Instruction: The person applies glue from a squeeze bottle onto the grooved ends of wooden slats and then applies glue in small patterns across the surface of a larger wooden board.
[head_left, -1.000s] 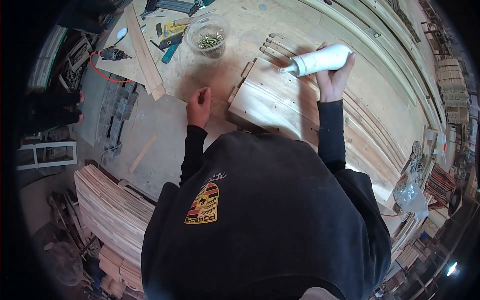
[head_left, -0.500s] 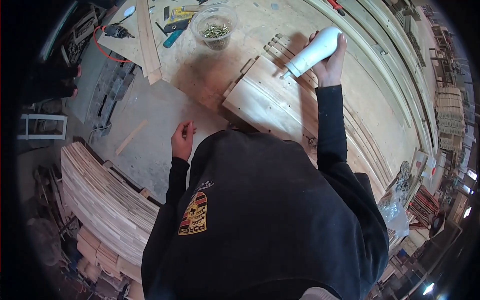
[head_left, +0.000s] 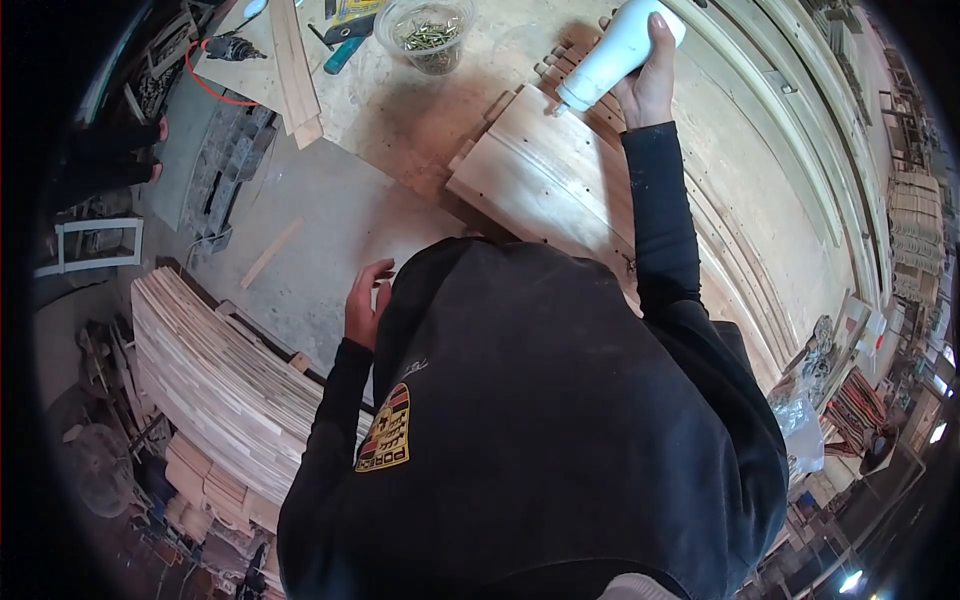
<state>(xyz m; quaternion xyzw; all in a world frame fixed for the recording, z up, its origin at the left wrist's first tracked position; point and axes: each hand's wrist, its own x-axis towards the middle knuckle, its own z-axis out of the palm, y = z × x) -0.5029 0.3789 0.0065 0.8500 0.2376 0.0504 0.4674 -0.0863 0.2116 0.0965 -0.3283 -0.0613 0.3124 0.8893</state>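
Note:
My right hand [head_left: 648, 92] is wrapped round a white squeeze bottle [head_left: 618, 58], tilted with its nozzle down. The nozzle tip sits right at the far edge of a pale wooden board [head_left: 545, 180], which has small dark holes across its face. More wooden pieces [head_left: 590, 95] with holes lie beside and beneath the board, partly hidden by my right arm. My left hand [head_left: 366, 305] hangs low beside my dark sweatshirt, its fingers loosely bent and apart, holding nothing that shows.
A clear plastic tub [head_left: 428, 62] of small brass-coloured fasteners stands on the table, near a teal-handled tool [head_left: 346, 54]. Thin wood strips [head_left: 292, 75] and a power drill [head_left: 232, 48] lie further left. Stacked wooden panels [head_left: 225, 370] stand at lower left. Another person's dark sleeves [head_left: 110, 160] show at far left.
The bottle in my right hand has moved up toward the board's far edge. My left hand has dropped slightly and its fingers have loosened. The camera view has shifted a little.

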